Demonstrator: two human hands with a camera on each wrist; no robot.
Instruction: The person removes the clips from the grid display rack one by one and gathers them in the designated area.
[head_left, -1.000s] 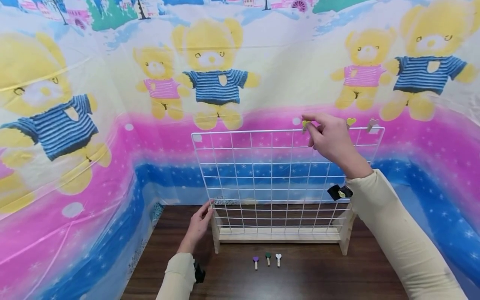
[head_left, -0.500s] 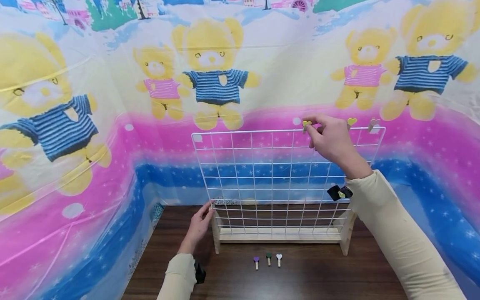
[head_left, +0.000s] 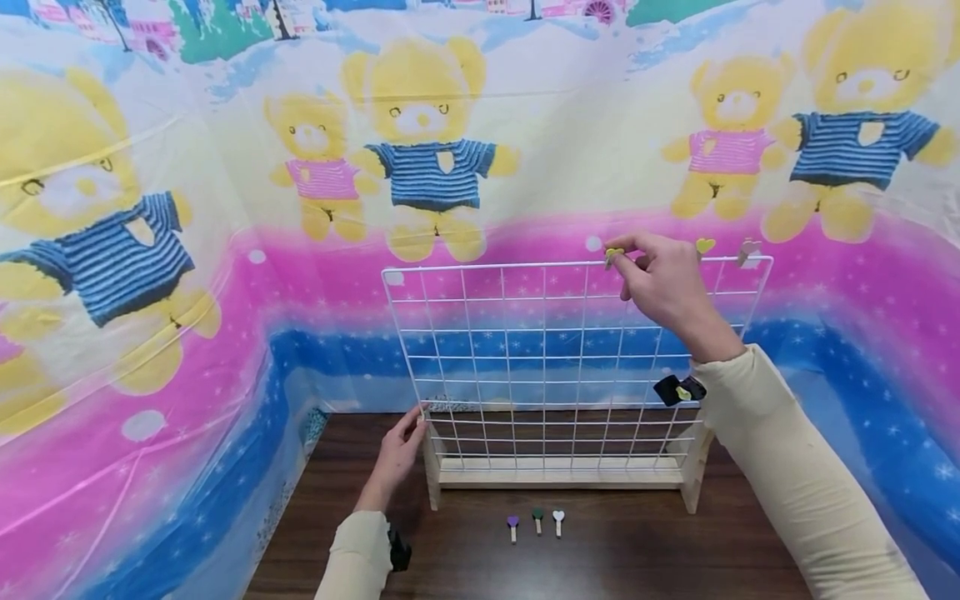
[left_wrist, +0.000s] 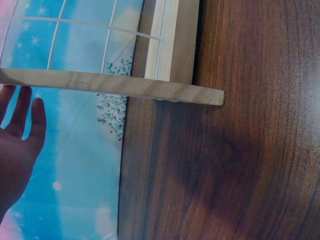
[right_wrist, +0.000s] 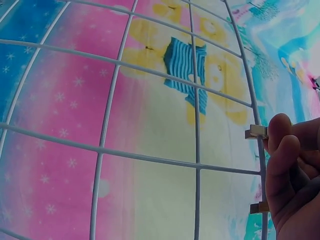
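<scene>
My right hand point(head_left: 663, 275) pinches a small wooden clothespin with a yellow-green heart point(head_left: 614, 252) at the top wire of a white wire grid rack point(head_left: 543, 264). In the right wrist view, this clothespin's wooden end point(right_wrist: 257, 131) sits across the edge wire, with thumb and fingertip on its other end. My left hand point(head_left: 397, 454) touches the rack's wooden side leg point(head_left: 432, 467) with its fingertips. The left wrist view shows those fingers nearly straight against the leg's edge point(left_wrist: 125, 84). Another yellow heart clothespin point(head_left: 705, 246) and a pale greyish-pink one point(head_left: 748, 250) are clipped farther right.
In front of the rack, three heart clothespins lie on the dark wooden table point(head_left: 600, 558): purple point(head_left: 513, 528), green point(head_left: 537, 521) and white point(head_left: 558, 522). A wooden crossbar point(head_left: 558, 479) joins the legs. A bear-print cloth point(head_left: 570, 167) hangs close behind and along the sides.
The pinched clothespin's heart has tipped slightly and sits a touch lower at the top wire. My left hand stays at the leg.
</scene>
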